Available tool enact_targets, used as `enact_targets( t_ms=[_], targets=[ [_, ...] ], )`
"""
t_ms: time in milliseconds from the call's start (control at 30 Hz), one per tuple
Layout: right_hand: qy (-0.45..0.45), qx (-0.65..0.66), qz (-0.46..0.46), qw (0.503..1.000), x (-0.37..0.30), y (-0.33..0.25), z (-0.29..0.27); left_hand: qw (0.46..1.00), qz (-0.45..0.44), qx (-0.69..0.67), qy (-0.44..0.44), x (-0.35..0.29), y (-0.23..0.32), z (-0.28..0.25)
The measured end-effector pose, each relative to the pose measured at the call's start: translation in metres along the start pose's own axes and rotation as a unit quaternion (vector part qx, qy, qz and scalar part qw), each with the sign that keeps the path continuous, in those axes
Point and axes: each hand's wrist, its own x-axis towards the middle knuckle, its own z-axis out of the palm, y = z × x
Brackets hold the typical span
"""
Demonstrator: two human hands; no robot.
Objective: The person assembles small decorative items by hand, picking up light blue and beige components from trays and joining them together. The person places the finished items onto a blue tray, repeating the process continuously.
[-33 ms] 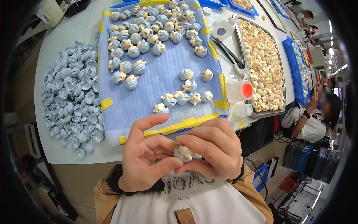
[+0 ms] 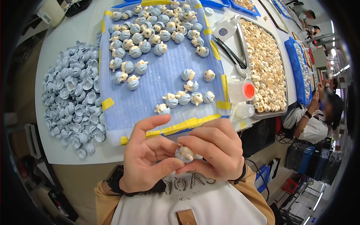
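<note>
Just past the near edge of the table, I hold a small doll head (image 2: 187, 152) with a cream face part and pale blue hair part. My left hand (image 2: 147, 159) pinches it from the left between thumb and fingers, its index finger raised and curved. From the right, the fingertips of my right hand (image 2: 219, 152) close on the same head. Part of the head is hidden behind the fingers. Beyond my hands, the blue lined tray (image 2: 150, 99) bears many assembled doll heads (image 2: 144, 47), most of them grouped at its far end.
Left of the tray lies a heap of pale blue hair shells (image 2: 77, 93). A metal tray (image 2: 287, 101) of cream head parts stands to the right. Between the trays are a white bottle (image 2: 227, 30), black tweezers (image 2: 230, 52) and a red-topped cup (image 2: 240, 91). A co-worker (image 2: 315, 120) sits far right.
</note>
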Motion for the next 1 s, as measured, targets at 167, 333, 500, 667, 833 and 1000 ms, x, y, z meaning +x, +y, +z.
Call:
enact_targets(
  t_ms=[167,333,500,667,833,1000],
  targets=[
    [-0.002,0.029,0.005,1.0,0.001,0.0,0.003,1.0,0.001,0.0,0.001,-0.002,0.0,0.0],
    [-0.014,0.055,0.024,0.998,0.003,0.001,0.005,0.999,-0.033,-0.012,0.002,-0.003,0.001,-0.003],
    [-0.042,-0.081,0.115,0.989,0.005,0.01,-0.02,0.96,0.129,0.231,0.093,-0.061,0.031,-0.021],
    [-0.108,-0.241,0.165,0.95,0.006,0.018,0.0,0.601,0.246,0.63,0.427,-0.097,0.053,-0.069],
    [-0.02,-0.104,0.145,0.984,0.005,-0.004,0.007,0.479,0.135,0.762,0.414,-0.102,0.035,-0.114],
    [-0.024,-0.093,0.123,0.988,0.004,-0.008,0.008,0.518,0.204,0.715,0.423,-0.086,0.024,-0.112]
  ],
)
